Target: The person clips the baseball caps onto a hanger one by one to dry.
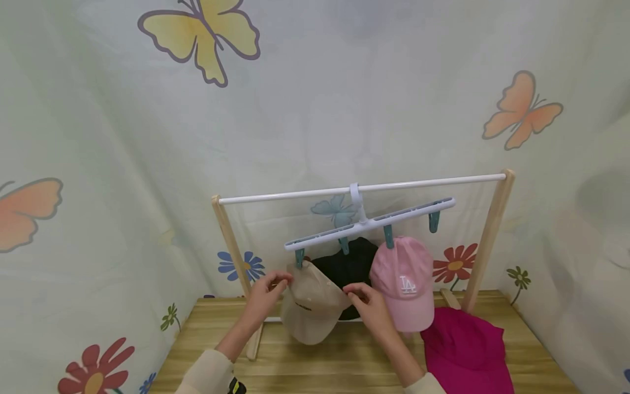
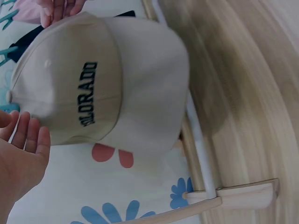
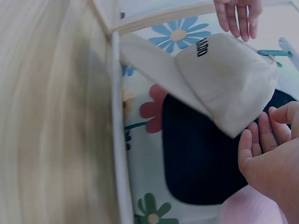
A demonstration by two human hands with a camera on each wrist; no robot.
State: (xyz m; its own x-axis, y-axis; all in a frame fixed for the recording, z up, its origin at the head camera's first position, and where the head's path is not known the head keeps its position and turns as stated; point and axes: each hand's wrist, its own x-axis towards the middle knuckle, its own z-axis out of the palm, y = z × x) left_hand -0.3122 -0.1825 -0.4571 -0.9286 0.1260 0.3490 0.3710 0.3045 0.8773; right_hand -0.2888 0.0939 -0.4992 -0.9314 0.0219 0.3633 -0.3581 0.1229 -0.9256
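Observation:
A beige baseball cap (image 1: pixel 312 301) with dark lettering on its front hangs by its top from a green clip (image 1: pixel 299 258), brim down. At the cap's left side is my left hand (image 1: pixel 268 295), its fingers loosely bent and near the crown in the left wrist view. My right hand (image 1: pixel 369 306) is on the other side, fingertips right at the cap's edge, and nothing shows pinched in the right wrist view. Behind the beige cap hangs a black cap (image 1: pixel 361 257), partly hidden. Next to it a pink cap (image 1: pixel 401 273) with white letters hangs from another clip.
The pale hanger (image 1: pixel 325 238) tilts down to the left on the white rod (image 1: pixel 295 194) of a wooden rack (image 1: pixel 492 235). An unused green clip (image 1: pixel 433 221) is at its right end. A magenta cap (image 1: pixel 465 350) lies on the wooden table (image 1: pixel 305 372) at the right.

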